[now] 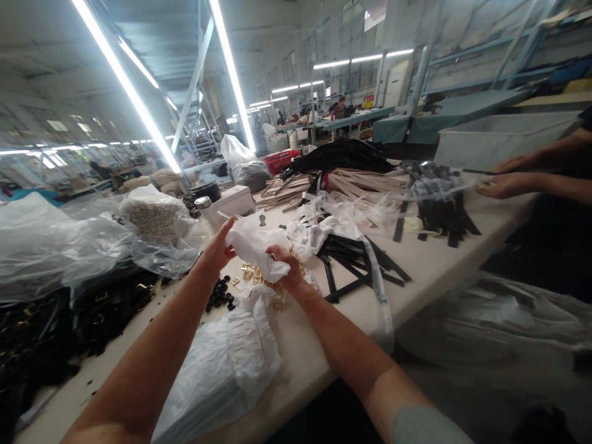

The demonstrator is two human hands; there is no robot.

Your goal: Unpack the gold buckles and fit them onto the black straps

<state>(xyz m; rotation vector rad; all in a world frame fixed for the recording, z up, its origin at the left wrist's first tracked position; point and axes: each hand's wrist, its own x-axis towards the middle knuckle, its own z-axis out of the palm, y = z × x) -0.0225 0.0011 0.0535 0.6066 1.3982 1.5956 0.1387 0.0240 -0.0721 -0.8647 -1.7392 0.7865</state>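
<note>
My left hand (218, 249) grips the upper edge of a crumpled white paper wrapping (253, 243) held just above the table. My right hand (287, 266) is closed on the lower fold of the same paper. Small gold metal buckles (253, 275) lie under the paper between my hands, several of them spilling onto the table. A cluster of small black parts (221, 295) sits on the table just below my left hand. More white paper (226, 364) hangs over the near table edge under my forearms.
Black straps (356, 259) lie right of my hands, with tan strips (324, 182) and more black straps (439, 209) farther back. Clear plastic bags (92, 237) pile up on the left. Another person's hands (506, 176) work at the far right end.
</note>
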